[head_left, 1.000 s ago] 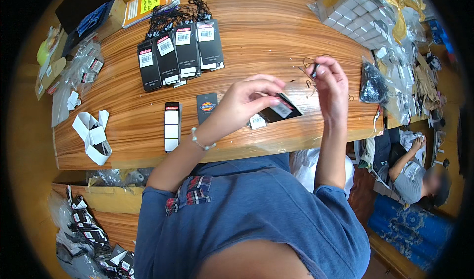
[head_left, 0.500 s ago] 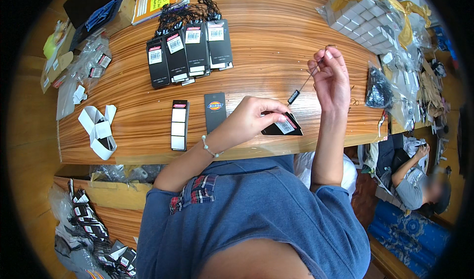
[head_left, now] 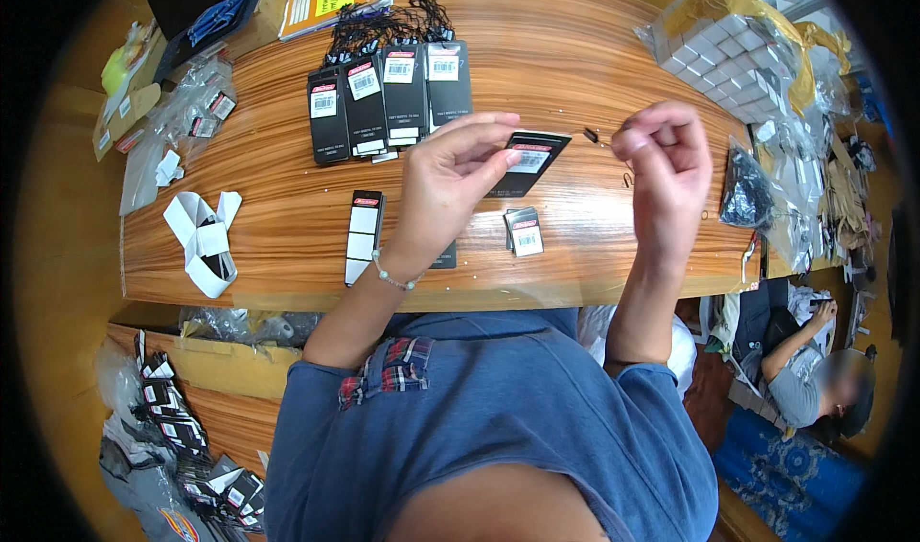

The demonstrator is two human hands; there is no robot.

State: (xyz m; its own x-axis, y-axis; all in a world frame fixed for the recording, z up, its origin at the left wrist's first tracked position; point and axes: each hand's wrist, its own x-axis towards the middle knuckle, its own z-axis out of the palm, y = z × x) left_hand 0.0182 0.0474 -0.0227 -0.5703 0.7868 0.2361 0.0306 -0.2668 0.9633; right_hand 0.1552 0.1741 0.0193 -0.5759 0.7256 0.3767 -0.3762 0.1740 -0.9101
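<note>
My left hand (head_left: pixel 446 178) pinches a black hang tag (head_left: pixel 522 183) with a white barcode sticker, raised and tilted above the table. My right hand (head_left: pixel 671 178) is closed to its right, fingertips pinched on what appears to be the tag's thin black string, barely visible here. A small black string seal (head_left: pixel 591 136) shows between the tag and those fingertips. On the table below lies a small stack of stickered cards (head_left: pixel 526 238). A strip of white labels (head_left: pixel 363 245) lies left of my left wrist, and a dark card (head_left: pixel 447 257) is mostly hidden behind that wrist.
Finished-looking black hang tags (head_left: pixel 405 92) with strings lie in overlapping piles at the back. A white ribbon loop (head_left: pixel 206 250) is at left. Wrapped white boxes (head_left: pixel 714 48) and a bag of black strings (head_left: pixel 746 187) stand at right. Another person (head_left: pixel 805 379) sits beyond the table.
My left hand has lifted the hang tag up and leftward off the table, exposing the small card stack. My right hand has moved slightly right and lower, its fingers curling more tightly.
</note>
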